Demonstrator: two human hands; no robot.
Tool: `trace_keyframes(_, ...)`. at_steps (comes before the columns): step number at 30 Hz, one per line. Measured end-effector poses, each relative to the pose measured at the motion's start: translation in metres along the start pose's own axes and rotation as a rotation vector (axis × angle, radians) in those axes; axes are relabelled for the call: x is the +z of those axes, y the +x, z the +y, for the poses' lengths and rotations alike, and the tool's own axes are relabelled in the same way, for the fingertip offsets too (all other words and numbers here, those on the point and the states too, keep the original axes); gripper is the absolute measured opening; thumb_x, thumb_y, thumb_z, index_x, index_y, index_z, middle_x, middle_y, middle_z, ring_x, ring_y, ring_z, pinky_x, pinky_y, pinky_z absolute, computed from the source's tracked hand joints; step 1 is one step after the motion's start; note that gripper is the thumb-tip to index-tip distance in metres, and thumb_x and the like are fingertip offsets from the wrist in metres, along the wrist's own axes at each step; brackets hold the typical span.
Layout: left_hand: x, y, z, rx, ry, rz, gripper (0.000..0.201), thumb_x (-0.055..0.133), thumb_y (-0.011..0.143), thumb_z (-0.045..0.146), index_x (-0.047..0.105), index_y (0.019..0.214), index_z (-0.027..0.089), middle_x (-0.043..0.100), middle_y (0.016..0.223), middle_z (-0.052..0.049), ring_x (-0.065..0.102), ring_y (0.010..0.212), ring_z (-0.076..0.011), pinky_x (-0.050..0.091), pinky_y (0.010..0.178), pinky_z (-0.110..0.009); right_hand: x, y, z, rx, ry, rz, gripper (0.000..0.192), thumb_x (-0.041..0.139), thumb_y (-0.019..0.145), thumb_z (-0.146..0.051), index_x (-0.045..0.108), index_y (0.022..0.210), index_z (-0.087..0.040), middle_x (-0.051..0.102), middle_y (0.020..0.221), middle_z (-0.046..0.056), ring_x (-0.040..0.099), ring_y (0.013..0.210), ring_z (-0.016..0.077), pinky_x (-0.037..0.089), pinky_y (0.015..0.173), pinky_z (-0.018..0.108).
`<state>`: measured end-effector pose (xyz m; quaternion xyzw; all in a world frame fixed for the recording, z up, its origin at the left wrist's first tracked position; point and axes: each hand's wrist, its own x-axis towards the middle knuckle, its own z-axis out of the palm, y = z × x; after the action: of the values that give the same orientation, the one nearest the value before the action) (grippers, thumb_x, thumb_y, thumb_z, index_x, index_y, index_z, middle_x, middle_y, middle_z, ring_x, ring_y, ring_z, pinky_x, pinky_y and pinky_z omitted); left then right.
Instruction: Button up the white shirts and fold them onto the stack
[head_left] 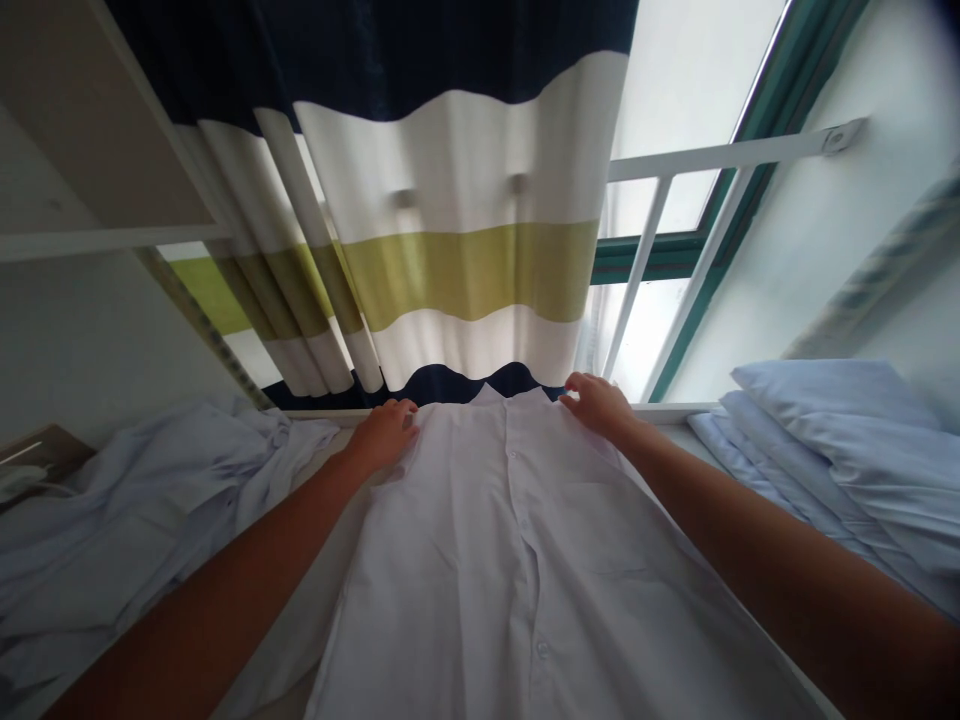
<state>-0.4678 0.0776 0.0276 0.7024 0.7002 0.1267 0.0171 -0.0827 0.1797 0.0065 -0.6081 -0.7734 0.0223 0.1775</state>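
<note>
A white buttoned shirt [480, 560] lies spread out front side up, its collar at the far end and its lower part running out of view toward me. My left hand [384, 436] is at the shirt's left shoulder, fingers curved with a gap between thumb and forefinger. At the opposite shoulder is my right hand [598, 403], its thumb and forefinger also apart. Both hands' fingertips are close to the cloth edge, and I cannot tell whether they touch it. Buttons run down the shirt's middle, and the front gapes slightly between two of them.
Crumpled white clothes [172, 490] lie at the left. A stack of folded white clothes [847, 450] sits at the right by the wall. Beyond the shirt hang a striped curtain [465, 270] and a white railing [720, 157] before a green-framed window.
</note>
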Motion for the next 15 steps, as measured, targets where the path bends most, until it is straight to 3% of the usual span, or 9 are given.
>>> trace_keyframes(4, -0.017, -0.051, -0.03, -0.119, 0.0, -0.103, 0.028, 0.043, 0.092, 0.034, 0.057, 0.114, 0.025, 0.068, 0.11, -0.008, 0.064, 0.097, -0.0245, 0.043, 0.081, -0.033, -0.015, -0.031, 0.019, -0.027, 0.005, 0.058, 0.021, 0.05, 0.094, -0.034, 0.062, 0.106, -0.021, 0.066, 0.115, 0.009, 0.06, 0.101, 0.0257, 0.043, 0.082, 0.036)
trace_keyframes(7, -0.028, -0.089, -0.052, -0.199, 0.002, -0.205, 0.026, 0.046, 0.089, 0.037, 0.057, 0.108, 0.023, 0.071, 0.1, -0.008, 0.066, 0.091, -0.0251, 0.043, 0.075, -0.032, -0.022, -0.062, 0.046, -0.023, 0.044, 0.075, 0.02, 0.048, 0.094, -0.03, 0.062, 0.105, -0.02, 0.067, 0.109, 0.01, 0.063, 0.094, 0.0231, 0.044, 0.079, 0.033)
trace_keyframes(12, -0.029, -0.151, -0.072, -0.254, 0.027, -0.317, 0.038, 0.061, 0.076, 0.055, 0.059, 0.098, 0.024, 0.072, 0.086, -0.005, 0.067, 0.083, -0.0285, 0.039, 0.065, -0.031, -0.026, -0.128, 0.094, 0.046, 0.024, -0.069, 0.021, 0.058, 0.087, -0.037, 0.063, 0.098, -0.02, 0.07, 0.091, 0.008, 0.064, 0.076, 0.0209, 0.042, 0.068, 0.031)
trace_keyframes(15, -0.027, -0.174, -0.079, -0.269, 0.03, -0.31, 0.038, 0.068, 0.066, 0.057, 0.06, 0.085, 0.025, 0.072, 0.086, -0.004, 0.066, 0.081, -0.0287, 0.037, 0.063, -0.03, -0.025, -0.171, 0.105, 0.078, 0.029, -0.172, 0.03, 0.062, 0.082, -0.051, 0.063, 0.092, -0.023, 0.069, 0.079, 0.005, 0.063, 0.066, 0.0208, 0.041, 0.062, 0.031)
